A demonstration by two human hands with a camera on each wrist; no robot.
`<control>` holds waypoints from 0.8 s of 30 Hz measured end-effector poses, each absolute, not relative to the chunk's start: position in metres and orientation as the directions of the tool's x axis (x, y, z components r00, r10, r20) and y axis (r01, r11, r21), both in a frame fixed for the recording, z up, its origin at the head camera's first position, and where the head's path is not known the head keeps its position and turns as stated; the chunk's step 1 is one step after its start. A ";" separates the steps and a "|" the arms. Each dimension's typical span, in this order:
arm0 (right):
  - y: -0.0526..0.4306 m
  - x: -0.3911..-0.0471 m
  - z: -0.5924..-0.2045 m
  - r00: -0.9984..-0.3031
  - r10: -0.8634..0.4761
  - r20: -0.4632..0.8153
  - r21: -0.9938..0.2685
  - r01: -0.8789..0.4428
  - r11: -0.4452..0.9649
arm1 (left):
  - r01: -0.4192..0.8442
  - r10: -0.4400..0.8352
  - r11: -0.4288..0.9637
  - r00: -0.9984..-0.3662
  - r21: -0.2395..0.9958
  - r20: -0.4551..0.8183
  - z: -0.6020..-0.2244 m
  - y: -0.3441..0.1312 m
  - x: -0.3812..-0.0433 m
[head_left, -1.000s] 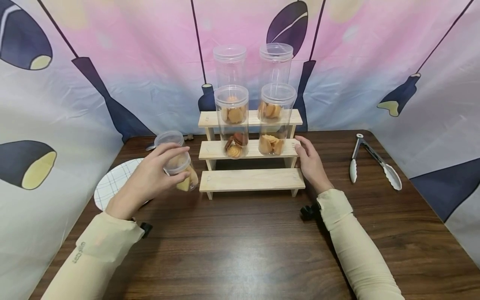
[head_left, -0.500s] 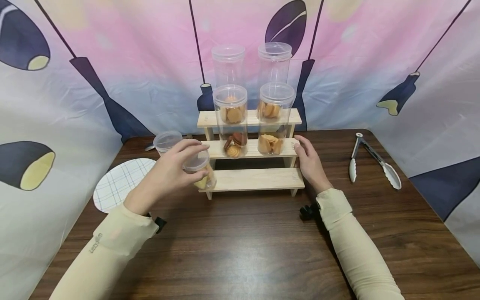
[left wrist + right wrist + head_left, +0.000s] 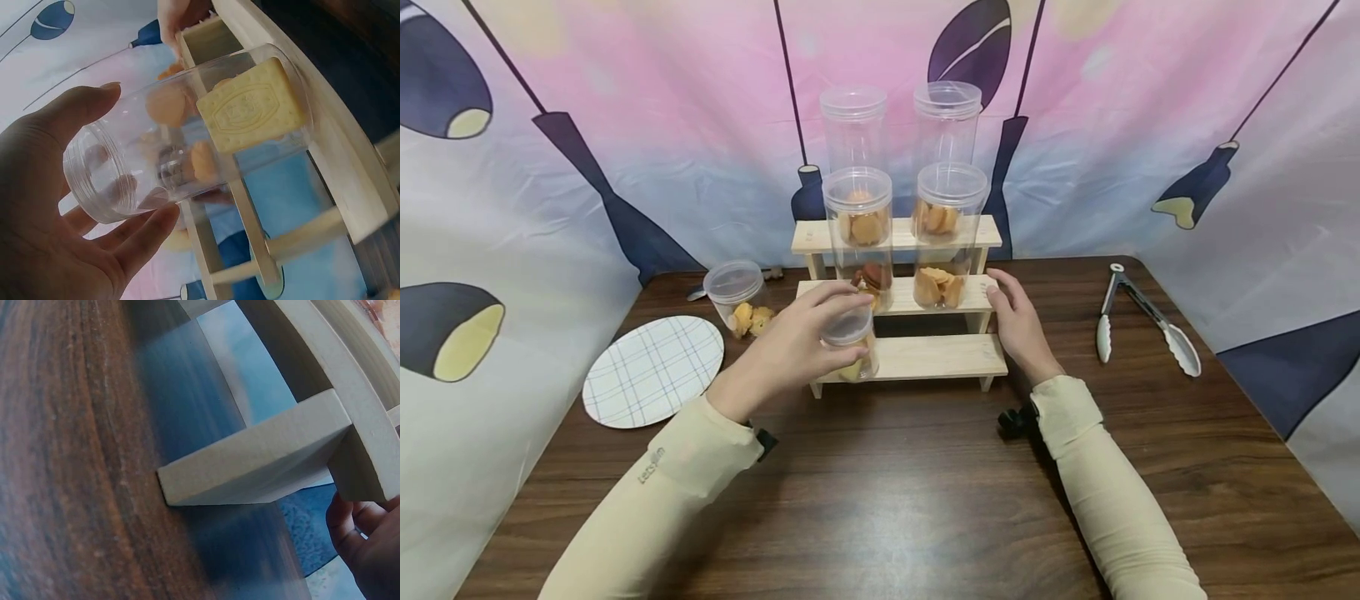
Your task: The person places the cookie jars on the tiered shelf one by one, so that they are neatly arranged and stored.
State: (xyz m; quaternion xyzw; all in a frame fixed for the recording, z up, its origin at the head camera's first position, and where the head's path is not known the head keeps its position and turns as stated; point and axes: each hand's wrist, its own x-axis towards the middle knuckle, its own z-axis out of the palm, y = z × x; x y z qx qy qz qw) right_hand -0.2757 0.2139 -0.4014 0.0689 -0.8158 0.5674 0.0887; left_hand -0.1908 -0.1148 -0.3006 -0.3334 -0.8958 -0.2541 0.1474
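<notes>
My left hand (image 3: 793, 342) grips a clear lidded jar (image 3: 134, 156) near its lid, thumb on one side and fingers on the other. Inside it lies a rectangular biscuit (image 3: 253, 106). The jar is over the left part of the bottom step of a three-step wooden display stand (image 3: 932, 357); its base is right at the step in the left wrist view. My right hand (image 3: 1024, 329) holds the right end of the middle step, fingertips against the wood. Two taller jars with cookies, the left (image 3: 859, 225) and right (image 3: 951, 237), stand on the middle step.
Two more cookie jars, including a right one (image 3: 949, 125), stand on the top step. Left of the stand are a cookie jar (image 3: 735, 287) and a checked oval plate (image 3: 655, 371). Spread tongs (image 3: 1180, 350) lie at the right. A patterned cloth (image 3: 700, 167) hangs behind.
My left hand has carried the biscuit jar rightward from beside the plate to over the bottom step, uncovering the cookie jar at left. My right hand has stayed at the stand.
</notes>
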 end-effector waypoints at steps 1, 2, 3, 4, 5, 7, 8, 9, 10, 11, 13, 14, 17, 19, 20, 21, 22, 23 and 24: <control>0.214 -0.276 -0.401 -0.974 -0.011 0.225 -0.913 -0.215 0.347 | 0.679 0.529 0.641 -0.729 0.359 0.435 -0.301 -0.112 -0.192; 0.214 -0.276 -0.401 -0.974 -0.010 0.225 -0.913 -0.214 0.347 | 0.687 0.535 0.632 -0.722 0.359 0.439 -0.301 -0.110 -0.193; 0.214 -0.276 -0.401 -0.974 -0.007 0.225 -0.914 -0.214 0.345 | 0.693 0.540 0.624 -0.716 0.361 0.441 -0.302 -0.108 -0.193; 0.214 -0.276 -0.401 -0.975 -0.006 0.224 -0.914 -0.212 0.345 | 0.702 0.548 0.616 -0.708 0.359 0.445 -0.303 -0.106 -0.195; 0.213 -0.276 -0.401 -0.975 -0.005 0.221 -0.915 -0.209 0.345 | 0.709 0.554 0.608 -0.701 0.357 0.449 -0.304 -0.105 -0.196; 0.213 -0.275 -0.400 -0.976 -0.003 0.216 -0.916 -0.204 0.345 | 0.720 0.562 0.599 -0.690 0.351 0.456 -0.305 -0.102 -0.198; 0.213 -0.275 -0.400 -0.977 -0.002 0.212 -0.917 -0.200 0.345 | 0.721 0.562 0.602 -0.688 0.345 0.459 -0.305 -0.101 -0.198; 0.213 -0.275 -0.400 -0.978 -0.002 0.210 -0.918 -0.198 0.345 | 0.720 0.561 0.605 -0.688 0.339 0.460 -0.306 -0.100 -0.199; 0.213 -0.275 -0.400 -0.978 -0.004 0.210 -0.917 -0.198 0.346 | 0.720 0.560 0.609 -0.688 0.334 0.462 -0.306 -0.099 -0.199; 0.212 -0.276 -0.400 -0.977 -0.004 0.211 -0.917 -0.199 0.347 | 0.719 0.559 0.612 -0.688 0.329 0.463 -0.306 -0.098 -0.199; 0.212 -0.276 -0.400 -0.977 -0.004 0.212 -0.916 -0.201 0.348 | 0.715 0.556 0.622 -0.690 0.319 0.464 -0.306 -0.097 -0.200; 0.212 -0.276 -0.400 -0.977 -0.005 0.214 -0.915 -0.202 0.350 | 0.715 0.554 0.624 -0.690 0.315 0.466 -0.306 -0.096 -0.200; 0.212 -0.276 -0.400 -0.976 -0.006 0.218 -0.912 -0.206 0.355 | 0.715 0.551 0.628 -0.688 0.307 0.473 -0.306 -0.095 -0.200; 0.212 -0.276 -0.400 -0.976 -0.006 0.216 -0.912 -0.204 0.356 | 0.718 0.550 0.627 -0.683 0.303 0.480 -0.307 -0.094 -0.200; 0.213 -0.276 -0.400 -0.977 -0.006 0.215 -0.912 -0.203 0.356 | 0.721 0.551 0.623 -0.680 0.304 0.483 -0.307 -0.094 -0.200; 0.213 -0.275 -0.400 -0.977 -0.006 0.214 -0.913 -0.202 0.355 | 0.725 0.553 0.618 -0.676 0.304 0.487 -0.308 -0.094 -0.200; 0.213 -0.276 -0.401 -0.977 -0.006 0.213 -0.913 -0.201 0.355 | 0.728 0.555 0.614 -0.672 0.304 0.489 -0.308 -0.093 -0.199; 0.213 -0.276 -0.401 -0.977 -0.006 0.212 -0.914 -0.201 0.354 | 0.732 0.557 0.610 -0.669 0.304 0.492 -0.309 -0.093 -0.199; 0.213 -0.275 -0.401 -0.978 -0.005 0.211 -0.915 -0.199 0.351 | 0.734 0.559 0.608 -0.666 0.303 0.493 -0.310 -0.093 -0.199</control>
